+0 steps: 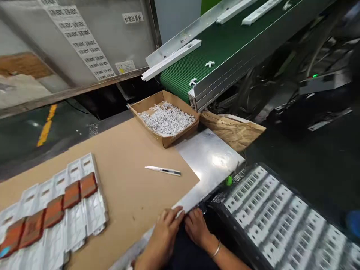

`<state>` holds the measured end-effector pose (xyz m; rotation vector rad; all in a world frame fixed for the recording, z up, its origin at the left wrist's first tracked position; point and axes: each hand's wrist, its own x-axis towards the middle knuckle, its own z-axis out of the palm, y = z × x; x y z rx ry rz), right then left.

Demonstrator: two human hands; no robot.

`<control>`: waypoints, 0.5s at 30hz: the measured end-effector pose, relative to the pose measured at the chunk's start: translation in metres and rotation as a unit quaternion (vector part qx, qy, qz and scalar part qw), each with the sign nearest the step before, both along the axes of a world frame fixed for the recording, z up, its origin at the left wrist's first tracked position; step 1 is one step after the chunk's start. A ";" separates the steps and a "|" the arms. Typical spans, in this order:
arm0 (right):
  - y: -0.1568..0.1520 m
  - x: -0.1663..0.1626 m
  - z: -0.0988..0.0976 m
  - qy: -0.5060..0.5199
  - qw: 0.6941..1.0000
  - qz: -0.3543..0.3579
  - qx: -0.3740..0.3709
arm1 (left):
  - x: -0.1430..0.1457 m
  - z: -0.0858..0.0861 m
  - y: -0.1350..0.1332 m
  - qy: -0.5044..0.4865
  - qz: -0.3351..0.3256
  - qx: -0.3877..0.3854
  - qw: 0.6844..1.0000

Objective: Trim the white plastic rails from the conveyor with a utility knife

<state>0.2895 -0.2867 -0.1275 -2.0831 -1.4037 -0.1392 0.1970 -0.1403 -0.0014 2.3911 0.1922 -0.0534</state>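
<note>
My left hand [166, 227] is at the front edge of the table, its fingers closed in a pinch by a small white bit that I cannot make out. Close beside it, my right hand [197, 227] has its fingers curled just off the same edge; whatever they may hold is hidden. Ahead of both hands, a white utility knife [163, 171] lies on the brown cardboard sheet [123, 187]. Farther back stands a shallow cardboard box [162, 141] holding many small white plastic pieces [168, 119].
Long white plastic strips [80, 221] lie side by side at left, with orange-brown pads [53, 212] across them. A bare metal plate [210, 153] covers the table's right corner. Behind is a green conveyor belt [213, 47]. Wrapped white panels [281, 217] stand at right.
</note>
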 end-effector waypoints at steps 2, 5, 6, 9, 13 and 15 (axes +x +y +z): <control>-0.029 -0.011 0.016 -0.025 1.000 0.014 -0.006 | -0.016 0.027 0.006 -0.019 0.001 -0.032 0.999; -0.061 -0.014 0.051 -0.049 0.998 0.035 -0.011 | -0.061 0.077 0.022 -0.097 0.045 -0.021 0.994; -0.070 -0.012 0.064 -0.052 0.998 0.032 -0.011 | -0.080 0.090 0.027 -0.123 0.070 -0.001 0.990; -0.100 -0.003 0.108 -0.057 0.998 0.001 -0.008 | -0.129 0.107 0.035 -0.148 0.159 0.003 0.976; -0.150 0.028 0.165 -0.069 0.996 -0.060 0.011 | -0.163 0.083 0.023 -0.134 0.314 -0.101 0.934; -0.180 0.050 0.193 -0.081 0.991 -0.099 0.032 | -0.166 0.062 0.009 -0.117 0.401 -0.222 0.881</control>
